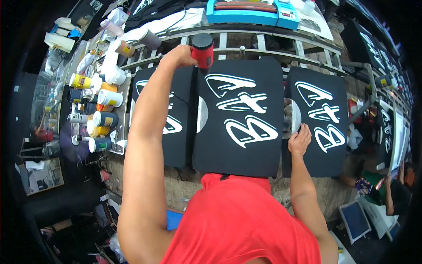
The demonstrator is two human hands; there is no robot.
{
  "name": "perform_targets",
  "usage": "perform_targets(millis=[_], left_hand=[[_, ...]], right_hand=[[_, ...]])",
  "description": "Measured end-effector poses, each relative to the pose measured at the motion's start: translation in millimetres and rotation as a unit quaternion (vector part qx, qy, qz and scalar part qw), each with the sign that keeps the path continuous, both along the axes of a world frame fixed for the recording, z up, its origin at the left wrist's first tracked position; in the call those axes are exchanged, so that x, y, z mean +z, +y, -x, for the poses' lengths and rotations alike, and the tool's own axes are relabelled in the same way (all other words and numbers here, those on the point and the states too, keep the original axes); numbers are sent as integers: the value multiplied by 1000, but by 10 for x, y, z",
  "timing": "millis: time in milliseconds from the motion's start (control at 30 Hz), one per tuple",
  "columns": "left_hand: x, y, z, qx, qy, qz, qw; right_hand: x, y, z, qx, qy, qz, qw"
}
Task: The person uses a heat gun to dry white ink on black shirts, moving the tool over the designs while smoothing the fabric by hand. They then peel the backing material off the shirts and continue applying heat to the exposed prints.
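"Plastic jars [103, 119] crowd the left side, and a metal rack [261, 43] runs behind three black shirts [237, 163] lettered in white. Where's the heat gun [204, 52]?"

"Over the far left corner of the middle shirt [239, 112], nozzle down. The left hand [181, 55] has its fingers curled around it."

"And the right hand [300, 140]?"

"At the left edge of the right shirt [324, 112], fingers close together; I can't tell whether they grip it."

The middle black shirt [211, 154] is matt cloth, its white lettering [239, 103] smooth. The red handheld tool [205, 56] looks plastic, the metal frame [261, 42] dull, the jars [110, 98] shiny plastic, the concrete-like ledge [323, 196] rough.
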State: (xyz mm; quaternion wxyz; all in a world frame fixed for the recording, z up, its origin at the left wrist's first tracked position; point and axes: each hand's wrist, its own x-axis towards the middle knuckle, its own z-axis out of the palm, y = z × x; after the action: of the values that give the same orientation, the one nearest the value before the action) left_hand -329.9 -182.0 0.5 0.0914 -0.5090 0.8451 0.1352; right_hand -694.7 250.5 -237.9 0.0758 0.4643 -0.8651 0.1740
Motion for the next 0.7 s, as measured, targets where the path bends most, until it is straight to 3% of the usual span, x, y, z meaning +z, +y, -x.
perform_targets(millis=[33, 333, 433, 533, 700], left_hand=[[41, 7, -22, 25, -24, -47, 998], [113, 139, -89, 37, -44, -97, 994], [48, 165, -13, 10, -4, -39, 999], [38, 147, 110, 23, -5, -102, 994], [12, 185, 365, -18, 10, -76, 997]], right_hand=[[9, -3, -2, 2, 0, 1, 1000], [-8, 5, -9, -9, -21, -14, 1000], [-23, 2, -1, -9, -11, -7, 1000], [2, -3, -7, -5, 0, 3, 1000], [-14, 9, 15, -1, -10, 5, 1000]])
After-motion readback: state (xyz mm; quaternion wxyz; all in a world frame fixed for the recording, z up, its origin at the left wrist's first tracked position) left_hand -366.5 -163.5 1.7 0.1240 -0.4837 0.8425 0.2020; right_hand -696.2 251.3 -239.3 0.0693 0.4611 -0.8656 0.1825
